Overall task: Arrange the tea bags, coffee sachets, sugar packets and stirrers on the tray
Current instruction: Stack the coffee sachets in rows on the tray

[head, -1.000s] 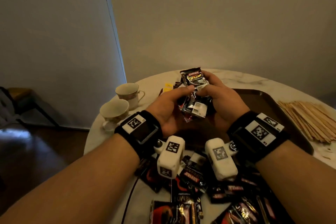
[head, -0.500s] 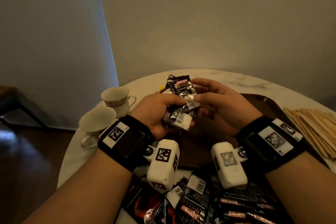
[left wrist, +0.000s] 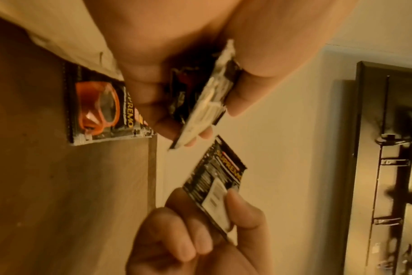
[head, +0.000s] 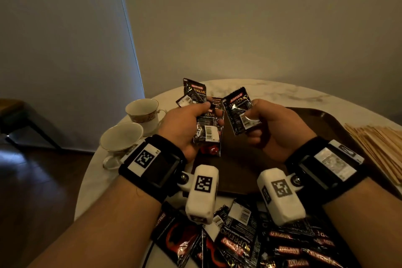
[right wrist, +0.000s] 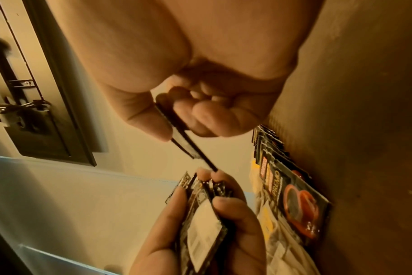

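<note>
My left hand (head: 195,119) grips a small stack of black coffee sachets (head: 205,130) above the near left part of the dark brown tray (head: 326,124). My right hand (head: 258,122) pinches a single black coffee sachet (head: 239,111) between thumb and forefinger, held apart from the stack. The left wrist view shows the stack (left wrist: 207,104) in my left hand and the single sachet (left wrist: 216,184) in my right. A row of sachets (right wrist: 292,197) lies on the tray at its left side. More sachets (head: 250,243) are heaped on the table near me. Wooden stirrers (head: 378,148) lie right of the tray.
Two white teacups (head: 121,139) (head: 143,111) stand on the round marble table (head: 282,93) left of the tray. A yellow packet (right wrist: 256,171) lies beyond the row of sachets. A wall stands close behind the table, and a chair (head: 13,115) is at far left.
My hands, together on one bundle a second ago, have drawn apart. The right hand now holds one sachet pulled off the stack that stays in the left.
</note>
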Demonstrator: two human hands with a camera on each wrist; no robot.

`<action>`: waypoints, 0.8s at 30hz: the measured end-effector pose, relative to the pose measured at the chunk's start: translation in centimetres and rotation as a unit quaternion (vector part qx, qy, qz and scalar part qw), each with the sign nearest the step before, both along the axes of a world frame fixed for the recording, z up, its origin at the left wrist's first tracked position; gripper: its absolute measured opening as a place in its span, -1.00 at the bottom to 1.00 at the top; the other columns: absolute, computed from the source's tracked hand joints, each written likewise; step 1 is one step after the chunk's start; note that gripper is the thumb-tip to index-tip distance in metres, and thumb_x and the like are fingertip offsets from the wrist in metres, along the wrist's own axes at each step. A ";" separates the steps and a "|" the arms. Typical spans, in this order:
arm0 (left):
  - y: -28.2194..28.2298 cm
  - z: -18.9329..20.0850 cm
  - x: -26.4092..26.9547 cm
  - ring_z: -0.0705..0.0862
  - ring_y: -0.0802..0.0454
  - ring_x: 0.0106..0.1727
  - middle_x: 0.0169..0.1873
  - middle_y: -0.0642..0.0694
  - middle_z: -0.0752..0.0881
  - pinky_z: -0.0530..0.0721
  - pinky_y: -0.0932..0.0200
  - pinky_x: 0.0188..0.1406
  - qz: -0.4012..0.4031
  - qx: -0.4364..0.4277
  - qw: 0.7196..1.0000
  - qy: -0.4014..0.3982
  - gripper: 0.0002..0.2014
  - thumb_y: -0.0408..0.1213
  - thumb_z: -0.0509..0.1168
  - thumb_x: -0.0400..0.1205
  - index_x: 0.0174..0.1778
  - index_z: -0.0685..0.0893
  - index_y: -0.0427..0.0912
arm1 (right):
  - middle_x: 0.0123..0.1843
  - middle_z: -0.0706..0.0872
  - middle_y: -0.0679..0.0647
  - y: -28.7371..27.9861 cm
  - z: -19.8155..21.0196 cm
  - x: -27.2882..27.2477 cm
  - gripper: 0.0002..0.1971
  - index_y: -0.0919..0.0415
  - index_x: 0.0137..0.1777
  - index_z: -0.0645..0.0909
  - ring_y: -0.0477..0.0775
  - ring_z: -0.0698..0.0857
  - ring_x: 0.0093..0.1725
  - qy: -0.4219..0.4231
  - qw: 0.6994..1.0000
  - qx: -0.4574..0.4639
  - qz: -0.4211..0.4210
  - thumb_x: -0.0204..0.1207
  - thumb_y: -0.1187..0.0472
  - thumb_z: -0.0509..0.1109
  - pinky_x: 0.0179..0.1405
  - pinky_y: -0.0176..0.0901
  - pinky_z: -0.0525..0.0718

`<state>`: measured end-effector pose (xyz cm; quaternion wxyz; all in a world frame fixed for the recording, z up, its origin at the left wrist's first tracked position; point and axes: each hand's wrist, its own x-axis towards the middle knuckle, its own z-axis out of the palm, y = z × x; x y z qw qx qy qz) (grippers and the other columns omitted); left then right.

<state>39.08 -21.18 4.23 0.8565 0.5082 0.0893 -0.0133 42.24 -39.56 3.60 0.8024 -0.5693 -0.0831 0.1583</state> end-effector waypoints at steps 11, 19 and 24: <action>-0.6 0.2 -1.0 0.85 -0.27 0.00 0.06 -0.31 0.85 0.84 -0.16 -0.01 -0.039 0.045 0.998 -0.036 -0.62 -0.18 0.50 0.59 0.28 0.75 -0.28 | -0.39 0.54 0.03 0.7 -0.1 -0.6 -0.73 0.17 0.11 0.83 -0.07 0.38 -0.47 -0.077 0.985 -0.119 0.102 0.46 0.11 0.50 -0.48 -0.22 0.30; -0.1 -0.3 -1.0 0.87 -0.26 -0.04 -0.02 -0.30 0.86 0.86 -0.10 -0.16 -0.057 0.106 0.989 -0.081 -0.59 -0.77 0.31 0.53 0.14 0.74 -0.23 | -0.16 0.73 0.06 0.7 -0.2 0.1 -0.66 0.11 0.23 0.67 -0.09 0.54 -0.39 -0.050 0.996 -0.071 -0.033 0.49 0.35 0.55 -0.45 -0.22 0.47; 0.2 -0.1 -1.2 0.88 -0.22 -0.12 -0.10 -0.27 0.87 0.84 0.01 -0.27 -0.056 0.100 0.992 -0.050 -0.68 -0.73 0.36 0.54 0.08 0.74 -0.28 | -0.30 0.71 0.00 0.7 -0.2 0.0 -0.91 0.16 0.00 0.64 -0.07 0.64 -0.38 0.006 0.998 -0.050 -0.031 0.63 0.15 0.45 -0.42 -0.22 0.59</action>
